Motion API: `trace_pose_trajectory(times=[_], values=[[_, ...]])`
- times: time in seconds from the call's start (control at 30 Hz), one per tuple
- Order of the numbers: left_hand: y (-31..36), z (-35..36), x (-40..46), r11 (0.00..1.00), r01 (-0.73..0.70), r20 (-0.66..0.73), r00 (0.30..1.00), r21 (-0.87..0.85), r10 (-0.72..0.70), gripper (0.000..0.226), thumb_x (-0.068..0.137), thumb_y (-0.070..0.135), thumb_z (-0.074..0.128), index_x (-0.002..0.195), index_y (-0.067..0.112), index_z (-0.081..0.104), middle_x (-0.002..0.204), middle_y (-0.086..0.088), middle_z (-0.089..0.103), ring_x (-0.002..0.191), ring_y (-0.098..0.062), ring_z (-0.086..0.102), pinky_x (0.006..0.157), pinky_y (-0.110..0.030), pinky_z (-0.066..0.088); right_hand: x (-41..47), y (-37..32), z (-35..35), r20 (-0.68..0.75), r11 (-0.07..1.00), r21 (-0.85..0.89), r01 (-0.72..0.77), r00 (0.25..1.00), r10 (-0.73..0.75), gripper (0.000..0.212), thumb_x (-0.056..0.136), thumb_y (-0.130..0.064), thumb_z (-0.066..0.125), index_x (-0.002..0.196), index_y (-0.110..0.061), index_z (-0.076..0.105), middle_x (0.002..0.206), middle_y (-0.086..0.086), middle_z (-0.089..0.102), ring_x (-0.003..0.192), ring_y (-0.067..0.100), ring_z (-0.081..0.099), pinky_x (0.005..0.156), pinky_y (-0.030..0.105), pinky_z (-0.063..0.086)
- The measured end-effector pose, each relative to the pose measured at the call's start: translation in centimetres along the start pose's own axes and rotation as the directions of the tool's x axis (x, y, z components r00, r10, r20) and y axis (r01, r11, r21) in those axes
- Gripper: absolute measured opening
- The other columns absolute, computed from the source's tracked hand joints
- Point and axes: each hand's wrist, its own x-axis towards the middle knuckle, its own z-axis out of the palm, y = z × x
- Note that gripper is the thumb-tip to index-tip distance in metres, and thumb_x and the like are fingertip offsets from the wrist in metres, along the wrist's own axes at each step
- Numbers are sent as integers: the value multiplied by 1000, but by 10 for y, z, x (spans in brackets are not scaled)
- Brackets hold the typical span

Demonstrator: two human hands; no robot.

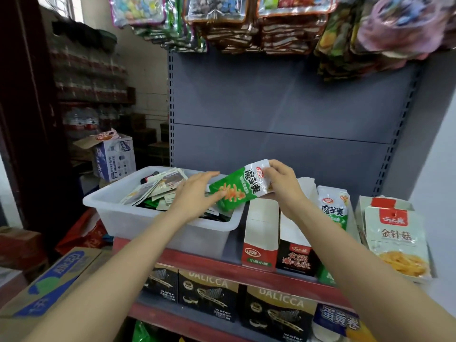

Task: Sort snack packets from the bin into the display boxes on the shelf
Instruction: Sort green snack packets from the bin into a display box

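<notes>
A green and white snack packet (240, 188) hangs in the air over the right end of the white plastic bin (138, 218). My right hand (283, 183) pinches the packet's white top edge. My left hand (197, 193) reaches over the bin with straight fingers that touch the packet's lower left side. The bin holds several mixed packets (158, 186). To its right on the shelf stand the display boxes: a red and white box (260, 243), a black box (294, 255), a green box holding a matching green packet (334, 208), and a box fronted by a beige packet (397, 243).
The grey back panel (283, 107) rises behind the shelf, with bagged goods (246, 23) hanging above. Black wafer boxes (246, 297) fill the lower shelf. Cardboard cartons (49, 287) and a blue and white carton (114, 156) stand at the left.
</notes>
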Motion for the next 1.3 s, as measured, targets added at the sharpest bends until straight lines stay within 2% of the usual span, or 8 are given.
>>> trace_pose_trajectory(times=[0.13,0.2,0.33,0.53,0.8,1.03,1.17,1.3], values=[[49,8,1,953,-46,-33,999,-301,38,26,84,25,70,106,13,63,93,4,65,85,-9,58,68,-8,38,-6,-4,-34,-95,998,66,-4,995,10,28,91,-2,41,77,-19,58,68,-1,61,59,13,58,48,23,50],[69,14,5,923,-61,-34,998,-379,53,19,81,22,73,93,11,63,82,5,64,71,-5,54,61,-7,37,-9,-3,-58,-148,995,96,10,989,4,20,90,-4,48,82,-17,61,69,-2,62,60,13,59,49,24,52],[107,33,12,894,-20,1,1000,-447,23,20,77,28,76,88,15,66,87,0,67,83,-17,60,70,-32,52,-16,0,-107,-144,998,48,35,989,-27,21,88,-9,63,108,-13,59,92,-2,64,75,13,63,54,23,53],[157,67,13,809,53,95,995,-585,3,19,79,22,75,90,10,65,74,6,57,64,-5,58,45,-17,50,-22,-1,-160,-222,996,-60,65,972,-77,39,78,11,65,108,-14,59,95,3,64,76,20,63,56,30,56],[180,94,23,842,95,148,989,-531,-17,27,84,25,70,105,12,60,101,-8,65,88,-19,59,66,-27,49,-12,-9,-197,-237,945,-299,129,950,-205,35,78,9,63,101,-16,59,95,3,65,82,21,64,71,40,56],[185,111,24,872,274,455,888,-406,-68,60,88,11,61,142,16,36,122,-11,55,88,-24,59,72,-30,50,-1,-10,-200,-27,590,-780,211,929,-368,38,79,0,56,113,-18,59,110,6,64,81,22,56,70,31,47],[190,117,23,847,318,515,855,-425,-62,63,87,7,62,143,18,35,103,-7,65,74,-20,65,63,-29,56,7,6,-187,128,467,-853,232,961,-245,32,84,-7,56,112,-21,58,108,8,66,96,31,60,79,44,52],[189,120,23,864,292,494,868,-410,-59,63,87,6,62,143,18,36,100,-5,67,69,-18,66,56,-26,56,9,23,-177,184,334,-919,209,977,-105,30,87,-9,55,113,-22,60,110,7,65,102,32,57,73,35,47]])
